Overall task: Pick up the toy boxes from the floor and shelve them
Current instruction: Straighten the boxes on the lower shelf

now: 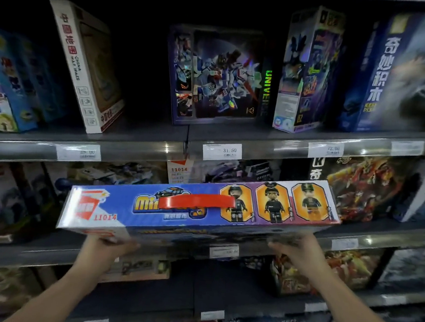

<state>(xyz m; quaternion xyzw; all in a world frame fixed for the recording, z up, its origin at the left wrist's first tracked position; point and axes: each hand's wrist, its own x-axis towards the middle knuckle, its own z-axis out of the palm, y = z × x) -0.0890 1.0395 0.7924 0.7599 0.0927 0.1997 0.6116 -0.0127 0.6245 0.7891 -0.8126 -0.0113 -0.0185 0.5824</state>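
Both hands, left (109, 248) and right (298, 251), hold the toy box (197, 210) before the shelf (130, 152).

A dark gap (143, 61) lies open between white box (86, 67) and robot box (215, 77).

Dim, dark shelf recesses; glare streaks on the shelf rails (271, 145); edges blurred and wide-angle bent.

toy box (197, 208) held flat in front of middle shelf (378, 235), long axis left-right. left hand (108, 249) under its near-left edge, right hand (298, 249) under near-right. upper shelf (130, 152) above: robot box (215, 77) centre, map-maze box (86, 67) leaning to its left, two boxes right. price tag (222, 151) on shelf rail above toy box
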